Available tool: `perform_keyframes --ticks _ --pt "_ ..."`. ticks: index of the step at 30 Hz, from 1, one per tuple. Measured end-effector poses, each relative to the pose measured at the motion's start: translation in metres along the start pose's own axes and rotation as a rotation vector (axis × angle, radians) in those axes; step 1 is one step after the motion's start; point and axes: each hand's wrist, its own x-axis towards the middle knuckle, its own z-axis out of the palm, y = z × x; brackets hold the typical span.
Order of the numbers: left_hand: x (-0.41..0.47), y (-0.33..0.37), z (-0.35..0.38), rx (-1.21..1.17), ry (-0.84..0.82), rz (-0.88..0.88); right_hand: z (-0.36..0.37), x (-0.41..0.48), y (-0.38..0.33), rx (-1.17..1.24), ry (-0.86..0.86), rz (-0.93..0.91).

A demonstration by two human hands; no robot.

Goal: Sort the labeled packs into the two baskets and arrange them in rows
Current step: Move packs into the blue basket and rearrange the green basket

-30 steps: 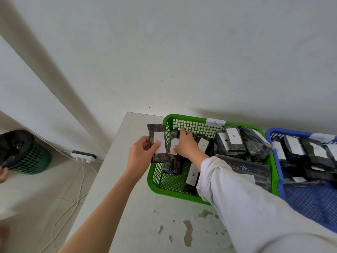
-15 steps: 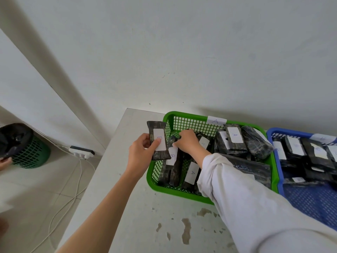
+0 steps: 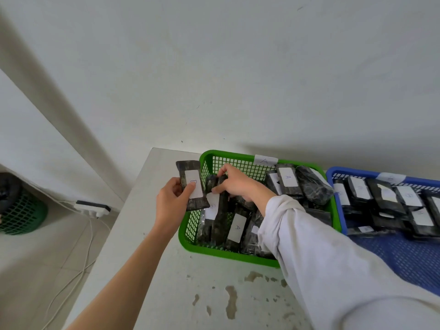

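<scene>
My left hand holds a dark pack with a white label upright, just outside the left wall of the green basket. My right hand reaches into that basket and pinches the top of a dark pack standing on edge among several labeled packs, some marked A. The blue basket to the right holds several more labeled packs lying in rows at its far side.
Both baskets sit on a white table with stains near the front, against a white wall. Left of the table, on the tiled floor, are a power strip with cables and a green bin with a black liner.
My right hand has shifted within the green basket and now grips the top of an upright pack. My left hand has kept its pack almost still beside the basket.
</scene>
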Motion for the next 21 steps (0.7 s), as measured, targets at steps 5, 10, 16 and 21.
perform_keyframes --ticks 5,10,16,21 --pt "0.002 0.015 0.016 -0.033 0.060 0.026 -0.043 -0.018 -0.019 0.348 0.262 -0.099" --pt "0.006 0.043 0.050 -0.059 -0.008 0.072 -0.091 -0.052 -0.018 0.396 0.421 -0.220" --pt "-0.002 0.069 0.077 -0.014 -0.082 0.162 -0.118 -0.080 -0.002 0.723 0.413 -0.213" --pt "-0.004 0.083 0.077 0.025 -0.105 0.237 -0.123 -0.092 0.009 0.869 0.409 -0.227"
